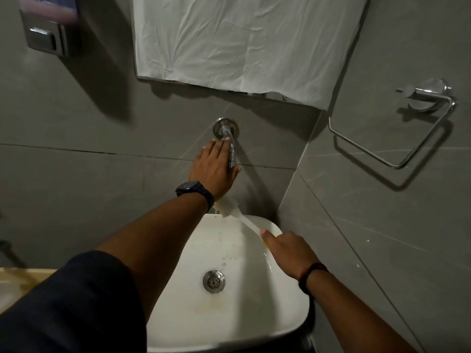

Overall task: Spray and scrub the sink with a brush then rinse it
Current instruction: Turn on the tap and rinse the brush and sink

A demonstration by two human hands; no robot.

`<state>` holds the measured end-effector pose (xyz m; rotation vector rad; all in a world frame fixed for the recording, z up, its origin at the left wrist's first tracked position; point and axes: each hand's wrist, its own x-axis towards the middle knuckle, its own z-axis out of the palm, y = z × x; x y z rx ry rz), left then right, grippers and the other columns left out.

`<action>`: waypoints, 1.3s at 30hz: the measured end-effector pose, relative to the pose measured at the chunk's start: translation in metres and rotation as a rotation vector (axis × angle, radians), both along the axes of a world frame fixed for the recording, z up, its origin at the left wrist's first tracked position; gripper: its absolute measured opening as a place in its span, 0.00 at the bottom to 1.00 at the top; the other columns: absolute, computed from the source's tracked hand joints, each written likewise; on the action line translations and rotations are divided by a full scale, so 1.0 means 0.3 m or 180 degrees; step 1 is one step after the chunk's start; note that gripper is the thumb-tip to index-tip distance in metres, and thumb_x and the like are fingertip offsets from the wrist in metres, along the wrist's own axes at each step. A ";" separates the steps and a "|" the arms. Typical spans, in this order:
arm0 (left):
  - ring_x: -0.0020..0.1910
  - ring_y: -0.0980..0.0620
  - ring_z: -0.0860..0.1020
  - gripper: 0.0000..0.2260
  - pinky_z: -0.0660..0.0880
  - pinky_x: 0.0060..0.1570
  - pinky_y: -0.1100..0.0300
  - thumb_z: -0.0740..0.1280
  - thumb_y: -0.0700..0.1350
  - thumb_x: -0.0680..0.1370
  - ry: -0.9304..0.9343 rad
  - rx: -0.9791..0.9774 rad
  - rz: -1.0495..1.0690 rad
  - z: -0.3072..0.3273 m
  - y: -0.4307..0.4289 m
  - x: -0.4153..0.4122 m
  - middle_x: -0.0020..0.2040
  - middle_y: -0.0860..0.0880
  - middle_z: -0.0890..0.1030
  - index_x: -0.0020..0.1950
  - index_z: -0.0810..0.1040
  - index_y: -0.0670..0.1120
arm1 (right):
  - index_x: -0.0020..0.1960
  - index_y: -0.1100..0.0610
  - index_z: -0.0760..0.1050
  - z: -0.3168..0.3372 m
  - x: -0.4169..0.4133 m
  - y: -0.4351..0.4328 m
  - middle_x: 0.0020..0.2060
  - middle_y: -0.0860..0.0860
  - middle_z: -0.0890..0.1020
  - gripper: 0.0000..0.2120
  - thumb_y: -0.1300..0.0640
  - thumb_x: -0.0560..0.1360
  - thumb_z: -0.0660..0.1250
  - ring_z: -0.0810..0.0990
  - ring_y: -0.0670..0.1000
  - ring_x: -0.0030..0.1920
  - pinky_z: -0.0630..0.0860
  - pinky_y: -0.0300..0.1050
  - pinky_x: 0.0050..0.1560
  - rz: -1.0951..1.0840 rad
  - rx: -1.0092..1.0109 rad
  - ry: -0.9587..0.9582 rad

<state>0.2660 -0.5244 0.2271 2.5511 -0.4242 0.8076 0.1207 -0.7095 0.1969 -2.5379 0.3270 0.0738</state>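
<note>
Two hands busy: left hand (216, 168) flat, fingers together over tap (230, 146); right hand (286, 250) fisted around brush (240, 215). Turn tap slowly, keep bristles on sink (293, 319) back rim.

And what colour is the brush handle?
White, with yellow at the grip; the brush shows in the head view.

Sink (254, 327) glossy white ceramic; tap (230, 146) polished metal; wall tiles (76, 123) matt grey.

White sink (178, 322), brush (230, 207) on rim
</note>
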 end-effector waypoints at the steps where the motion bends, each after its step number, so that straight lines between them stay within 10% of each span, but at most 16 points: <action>1: 0.72 0.42 0.59 0.31 0.58 0.69 0.45 0.60 0.58 0.76 0.0006 -0.0004 0.0001 -0.003 0.001 0.002 0.73 0.41 0.63 0.73 0.55 0.44 | 0.26 0.52 0.66 -0.002 0.003 0.001 0.33 0.53 0.77 0.27 0.32 0.73 0.55 0.76 0.56 0.38 0.70 0.46 0.39 0.0033 -0.0127 -0.0068; 39: 0.68 0.43 0.65 0.38 0.63 0.68 0.46 0.65 0.62 0.72 0.0178 -0.0152 -0.0034 -0.015 0.007 -0.028 0.70 0.43 0.67 0.74 0.54 0.46 | 0.27 0.53 0.67 -0.039 -0.020 -0.047 0.32 0.52 0.77 0.28 0.32 0.74 0.54 0.76 0.57 0.36 0.71 0.46 0.38 0.0422 -0.0925 -0.0356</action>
